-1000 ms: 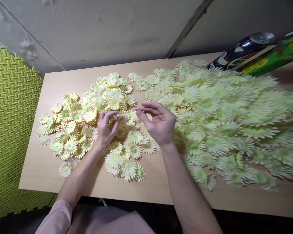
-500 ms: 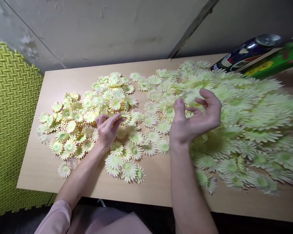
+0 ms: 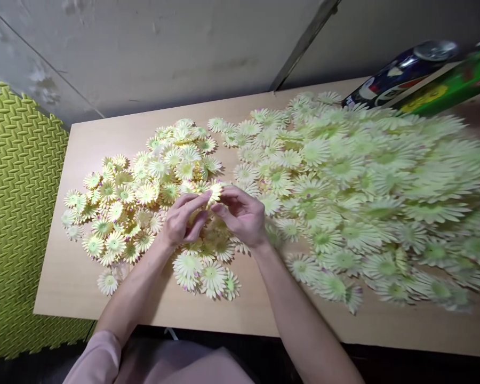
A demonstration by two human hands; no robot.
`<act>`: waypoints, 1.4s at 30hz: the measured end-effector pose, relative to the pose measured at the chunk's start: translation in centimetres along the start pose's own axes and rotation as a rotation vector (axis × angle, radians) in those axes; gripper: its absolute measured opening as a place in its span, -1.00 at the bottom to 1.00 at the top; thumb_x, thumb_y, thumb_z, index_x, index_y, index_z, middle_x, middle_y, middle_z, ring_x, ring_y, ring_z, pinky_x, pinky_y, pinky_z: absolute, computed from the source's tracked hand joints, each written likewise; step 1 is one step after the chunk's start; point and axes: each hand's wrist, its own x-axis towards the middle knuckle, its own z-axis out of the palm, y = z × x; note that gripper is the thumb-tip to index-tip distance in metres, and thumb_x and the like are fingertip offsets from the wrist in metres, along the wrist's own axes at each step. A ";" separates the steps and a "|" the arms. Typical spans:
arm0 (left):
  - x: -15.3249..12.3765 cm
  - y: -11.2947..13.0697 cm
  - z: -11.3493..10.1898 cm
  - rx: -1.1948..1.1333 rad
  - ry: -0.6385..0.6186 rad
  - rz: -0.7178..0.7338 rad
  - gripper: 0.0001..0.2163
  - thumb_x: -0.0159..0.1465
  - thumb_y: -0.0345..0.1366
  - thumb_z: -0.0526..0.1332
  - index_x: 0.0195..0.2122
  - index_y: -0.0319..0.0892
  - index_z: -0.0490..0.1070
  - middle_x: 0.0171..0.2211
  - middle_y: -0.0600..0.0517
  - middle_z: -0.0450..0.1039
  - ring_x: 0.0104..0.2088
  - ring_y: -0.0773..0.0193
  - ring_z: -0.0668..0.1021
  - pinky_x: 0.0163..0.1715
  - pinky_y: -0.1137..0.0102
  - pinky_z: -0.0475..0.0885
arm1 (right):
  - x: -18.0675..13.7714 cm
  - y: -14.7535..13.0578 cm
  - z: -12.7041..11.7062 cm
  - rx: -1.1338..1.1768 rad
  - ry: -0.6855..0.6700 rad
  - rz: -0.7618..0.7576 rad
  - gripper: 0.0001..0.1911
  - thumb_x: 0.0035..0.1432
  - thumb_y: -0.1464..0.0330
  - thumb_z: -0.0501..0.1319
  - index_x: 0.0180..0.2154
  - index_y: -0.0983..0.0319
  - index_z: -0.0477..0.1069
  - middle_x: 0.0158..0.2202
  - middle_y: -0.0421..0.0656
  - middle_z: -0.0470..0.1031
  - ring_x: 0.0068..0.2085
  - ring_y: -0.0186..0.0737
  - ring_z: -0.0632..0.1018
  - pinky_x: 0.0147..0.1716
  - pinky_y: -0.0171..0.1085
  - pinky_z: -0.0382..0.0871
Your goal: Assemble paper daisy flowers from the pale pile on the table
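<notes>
A wooden table (image 3: 104,136) is covered with pale yellow-green fabric daisy flowers. A smaller heap (image 3: 144,181) lies on the left and a much bigger heap (image 3: 364,186) spreads to the right. My left hand (image 3: 182,218) and my right hand (image 3: 242,216) meet over the middle of the table. Both pinch the same single flower (image 3: 214,193) between their fingertips, just above the left heap.
A green foam mat (image 3: 16,213) stands at the table's left edge. A dark blue can (image 3: 400,72) and a green box (image 3: 452,85) lie at the back right. A grey wall runs behind the table. My pink garment (image 3: 156,365) shows at the bottom.
My right hand came back from the right heap to the middle with a flower. My left hand rose off the left heap to pinch that flower too.
</notes>
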 end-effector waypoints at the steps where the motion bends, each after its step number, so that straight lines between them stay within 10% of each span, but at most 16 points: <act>1: 0.0 0.0 0.0 -0.009 -0.019 0.005 -0.52 0.34 -0.44 0.09 0.29 -0.07 0.16 0.03 -0.10 0.53 -0.07 0.25 0.58 -0.21 0.34 0.57 | 0.0 -0.2 -0.2 -0.010 0.005 0.006 -0.82 0.13 0.25 0.36 -0.21 0.13 0.52 -0.09 -0.09 0.54 -0.05 -0.15 0.60 -0.12 -0.16 0.61; 5: 0.2 -0.1 0.0 -0.025 -0.058 0.030 -0.49 0.34 -0.47 0.06 0.31 -0.03 0.14 0.00 -0.07 0.53 -0.01 0.25 0.54 -0.17 0.34 0.55 | 0.0 -1.1 -0.4 0.057 -0.072 0.091 -0.80 0.19 0.23 0.30 -0.17 0.16 0.50 0.15 -0.02 0.45 0.07 -0.08 0.57 0.01 -0.05 0.56; 11: 0.4 -0.3 -0.2 0.280 0.103 -0.060 -0.49 0.30 -0.33 0.15 0.28 0.02 0.18 0.04 -0.05 0.47 0.22 0.02 0.38 0.21 -0.14 0.28 | 0.0 -0.8 -0.4 0.110 0.133 0.176 -0.80 0.05 0.33 0.42 -0.28 0.18 0.45 -0.37 -0.22 0.57 -0.35 -0.26 0.64 -0.29 -0.27 0.62; 18: 0.0 -0.2 -0.1 -0.030 -0.096 -0.044 -0.34 0.36 -0.36 0.09 0.42 -0.08 -0.20 0.20 -0.18 0.32 0.21 0.13 0.41 0.06 0.16 0.56 | 0.2 -0.4 -0.8 0.238 0.106 0.265 -0.74 0.07 0.20 0.40 -0.30 0.17 0.42 -0.39 -0.23 0.55 -0.41 -0.31 0.59 -0.39 -0.31 0.58; 27: 0.2 -0.4 0.3 0.001 -0.214 0.096 -0.39 0.40 -0.31 0.07 0.42 -0.14 -0.16 0.25 -0.27 0.31 0.31 0.03 0.34 0.15 0.07 0.49 | -0.1 -0.4 -1.3 0.322 -0.214 0.380 -0.61 0.16 0.00 0.26 -0.21 0.18 0.51 -0.33 -0.14 0.56 -0.32 -0.25 0.59 -0.30 -0.27 0.58; 42: 0.2 -0.5 0.3 -0.022 -0.149 0.066 -0.41 0.37 -0.39 0.13 0.39 -0.14 -0.01 0.23 -0.19 0.37 0.24 0.16 0.45 0.16 0.23 0.52 | 0.1 0.0 -1.2 0.263 0.066 0.322 -0.82 -0.06 0.25 0.48 -0.39 0.16 0.61 -0.40 -0.21 0.62 -0.41 -0.28 0.60 -0.35 -0.25 0.60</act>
